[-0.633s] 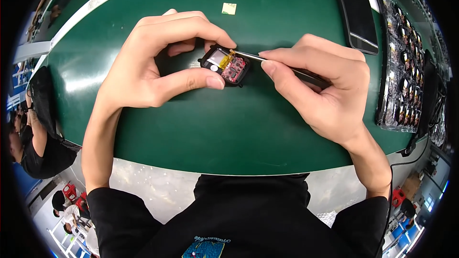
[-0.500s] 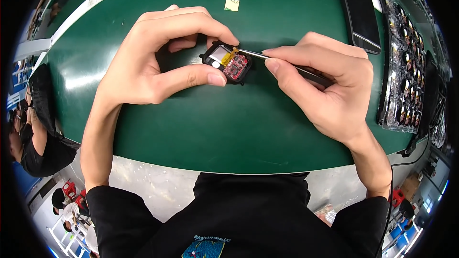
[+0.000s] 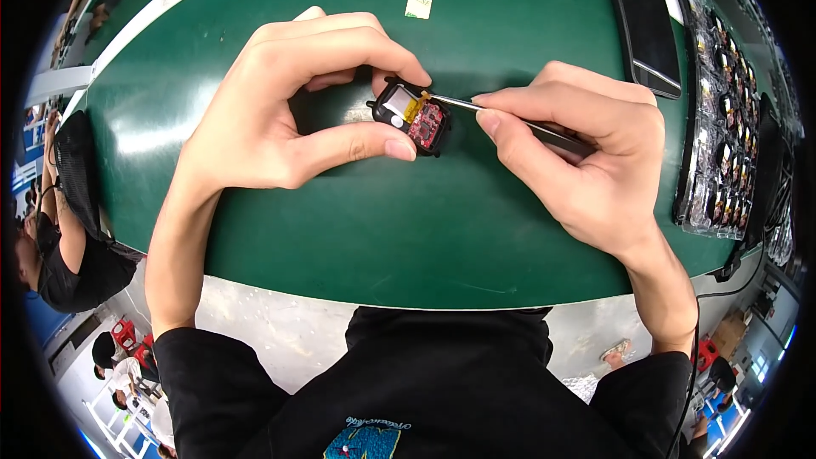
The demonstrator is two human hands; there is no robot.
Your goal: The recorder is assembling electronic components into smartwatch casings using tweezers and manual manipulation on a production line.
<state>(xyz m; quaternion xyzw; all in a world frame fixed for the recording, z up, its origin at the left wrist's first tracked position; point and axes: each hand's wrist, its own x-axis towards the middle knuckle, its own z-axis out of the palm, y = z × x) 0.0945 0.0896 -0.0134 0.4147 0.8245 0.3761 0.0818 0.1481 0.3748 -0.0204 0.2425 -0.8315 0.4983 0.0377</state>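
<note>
My left hand (image 3: 276, 110) is closed on a small open black electronics housing (image 3: 441, 143), gripping it between thumb and fingers above the table. Inside the housing sit a red circuit board (image 3: 426, 127), a silver battery-like block (image 3: 399, 103) and a strip of yellow tape (image 3: 414, 109). A white round dot shows near the thumb. In my right hand (image 3: 586, 140), pinched like a pen, are slim metal tweezers (image 3: 456, 103). Their tip reaches the housing's upper right edge, by a small orange-yellow tab; whether it grips the tab is too small to tell.
Under my hands is a green table (image 3: 408, 238). A small pale yellow paper square (image 3: 418, 8) lies at the far side. To the right are a long black object (image 3: 633, 8) and a clear-and-black tray (image 3: 701, 119) of several similar units. A person (image 3: 68, 255) sits at left.
My left hand and the housing have shifted slightly right. The housing has turned a little, with the tweezers' tip still at its upper edge. My right hand has barely moved.
</note>
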